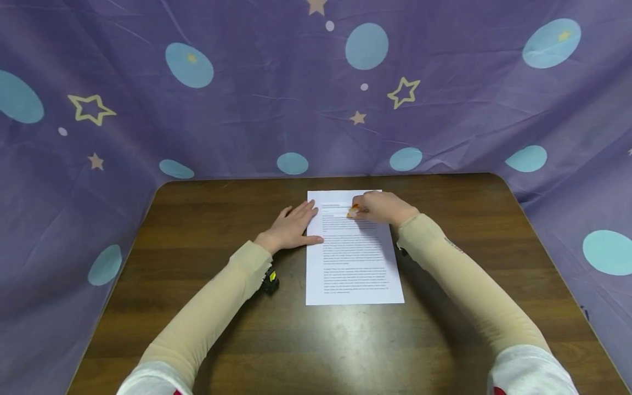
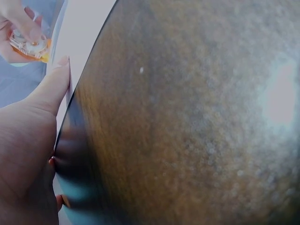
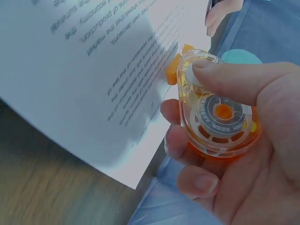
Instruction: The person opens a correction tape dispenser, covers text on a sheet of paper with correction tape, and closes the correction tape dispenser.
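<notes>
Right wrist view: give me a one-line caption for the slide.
A right hand grips a transparent correction tape dispenser over a printed page on a wood-grain table.

Beige undersleeves [image 1: 202,312] extend from white, red-marked shirtsleeves [image 1: 533,373], with a black wrist device [image 1: 269,282].

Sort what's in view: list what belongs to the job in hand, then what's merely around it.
Part of the job:
- paper, a printed sheet
- correction tape, held over the paper
- right hand, gripping the tape
- left hand, at the paper's left edge

Merely around it:
- table, underneath
- curtain, behind
</notes>
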Demonstrator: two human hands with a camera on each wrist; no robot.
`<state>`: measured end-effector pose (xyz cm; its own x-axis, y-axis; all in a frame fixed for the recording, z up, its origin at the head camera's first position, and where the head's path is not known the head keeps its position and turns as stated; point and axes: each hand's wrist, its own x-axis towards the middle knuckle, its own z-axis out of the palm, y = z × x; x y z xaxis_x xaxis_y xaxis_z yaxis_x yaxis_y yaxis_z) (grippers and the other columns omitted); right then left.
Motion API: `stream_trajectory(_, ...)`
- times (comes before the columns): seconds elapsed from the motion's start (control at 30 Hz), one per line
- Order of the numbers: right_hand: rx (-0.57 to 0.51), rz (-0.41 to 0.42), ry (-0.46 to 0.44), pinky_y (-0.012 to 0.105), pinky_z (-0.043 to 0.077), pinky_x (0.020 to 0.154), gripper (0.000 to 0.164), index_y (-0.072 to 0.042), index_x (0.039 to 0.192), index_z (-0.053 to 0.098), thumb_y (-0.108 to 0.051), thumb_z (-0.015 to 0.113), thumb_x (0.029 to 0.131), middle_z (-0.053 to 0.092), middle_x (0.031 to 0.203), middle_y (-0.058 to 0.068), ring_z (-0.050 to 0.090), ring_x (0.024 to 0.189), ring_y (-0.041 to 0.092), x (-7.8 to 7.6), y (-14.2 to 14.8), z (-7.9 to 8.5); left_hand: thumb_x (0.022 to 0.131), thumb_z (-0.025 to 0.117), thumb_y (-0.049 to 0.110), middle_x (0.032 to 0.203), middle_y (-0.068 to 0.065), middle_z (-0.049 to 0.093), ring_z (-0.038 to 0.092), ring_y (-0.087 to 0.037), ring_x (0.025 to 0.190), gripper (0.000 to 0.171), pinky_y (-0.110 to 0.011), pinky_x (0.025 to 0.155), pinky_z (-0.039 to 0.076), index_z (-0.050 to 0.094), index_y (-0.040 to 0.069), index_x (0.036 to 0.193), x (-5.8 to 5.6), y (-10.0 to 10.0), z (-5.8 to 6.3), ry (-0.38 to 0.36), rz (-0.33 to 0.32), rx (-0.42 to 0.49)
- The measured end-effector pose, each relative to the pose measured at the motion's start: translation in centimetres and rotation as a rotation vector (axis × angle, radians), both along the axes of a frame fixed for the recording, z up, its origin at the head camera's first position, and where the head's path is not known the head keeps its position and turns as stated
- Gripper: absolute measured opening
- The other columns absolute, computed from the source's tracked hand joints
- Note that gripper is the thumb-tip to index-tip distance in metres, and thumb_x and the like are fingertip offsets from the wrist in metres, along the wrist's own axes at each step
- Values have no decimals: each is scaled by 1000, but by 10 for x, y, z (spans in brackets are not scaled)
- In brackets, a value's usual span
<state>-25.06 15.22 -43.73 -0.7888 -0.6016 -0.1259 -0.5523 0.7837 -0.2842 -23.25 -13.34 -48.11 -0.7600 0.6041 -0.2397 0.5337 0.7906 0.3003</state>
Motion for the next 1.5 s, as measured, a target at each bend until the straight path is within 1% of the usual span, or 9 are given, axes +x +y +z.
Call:
stream_trajectory(0.17, -10, 13, -16, 39, 53, 74, 17, -12, 102, 72, -29, 75, 99, 66, 85, -3, 57, 76, 14, 0, -7, 0, 99, 60, 62, 175, -13, 9, 6, -28, 162, 96, -58, 126, 9, 22, 4, 166, -1, -1, -1, 8, -1, -7)
stream_trajectory(0.33, -21, 35, -17, 37, 51, 73, 17, -12, 100, 70, -28, 74, 99, 65, 83, -3, 56, 75, 14, -1, -17, 1, 99, 59, 62, 175, -12, 9, 6, -27, 162, 96, -58, 127, 8, 21, 5, 166, -1, 0, -1, 5, -2, -10)
stream_trajectory(0.47, -19, 40, -40, 35, 51, 74, 17, -10, 103, 70, -27, 73, 100, 66, 84, -2, 56, 76, 14, -3, -26, 1, 99, 59, 63, 175, -11, 8, 6, -27, 162, 96, -58, 127, 8, 21, 6, 166, 0, 1, 0, 1, 4, -10)
stream_trajectory(0.7, 3, 40, -43, 37, 53, 76, 14, -10, 104, 69, -24, 72, 101, 68, 87, -1, 58, 77, 15, -1, -37, 2, 99, 58, 63, 175, -12, 7, 6, -28, 162, 97, -58, 127, 6, 21, 5, 166, -1, 0, -4, 0, 1, 0)
stream_trajectory(0.87, 15, 46, -40, 39, 55, 79, 13, -11, 105, 70, -23, 71, 101, 70, 91, 0, 61, 80, 16, 0, -43, 2, 100, 59, 61, 175, -12, 7, 7, -28, 161, 96, -58, 127, 8, 21, 4, 166, 1, 1, 1, -1, -2, -11)
stream_trajectory(1.0, 45, 43, -33, 40, 55, 79, 15, -12, 105, 69, -26, 70, 102, 70, 92, 0, 62, 82, 16, -1, -46, 1, 100, 60, 61, 175, -13, 9, 9, -29, 161, 95, -59, 126, 9, 22, 3, 166, 2, 1, 3, 6, -3, -9)
stream_trajectory(1.27, 66, 46, -12, 42, 57, 81, 14, -13, 106, 69, -26, 72, 101, 71, 95, 0, 66, 86, 17, -2, -51, -2, 99, 60, 61, 175, -12, 8, 7, -28, 162, 96, -58, 126, 7, 21, 4, 166, 1, 2, -1, -1, -2, -1)
stream_trajectory(1.37, 65, 37, -22, 42, 57, 81, 14, -13, 107, 69, -25, 72, 101, 72, 98, 1, 68, 88, 18, -1, -53, -2, 99, 60, 62, 175, -12, 8, 7, -28, 161, 97, -58, 126, 8, 22, 4, 166, 1, 2, 1, 4, -7, -6)
stream_trajectory(1.5, 75, 9, -55, 42, 59, 83, 15, -12, 112, 71, -23, 71, 101, 74, 106, 2, 70, 96, 20, 0, -55, -3, 99, 59, 63, 175, -12, 8, 7, -27, 162, 97, -58, 127, 8, 21, 5, 166, 1, 1, 2, 5, -7, -14)
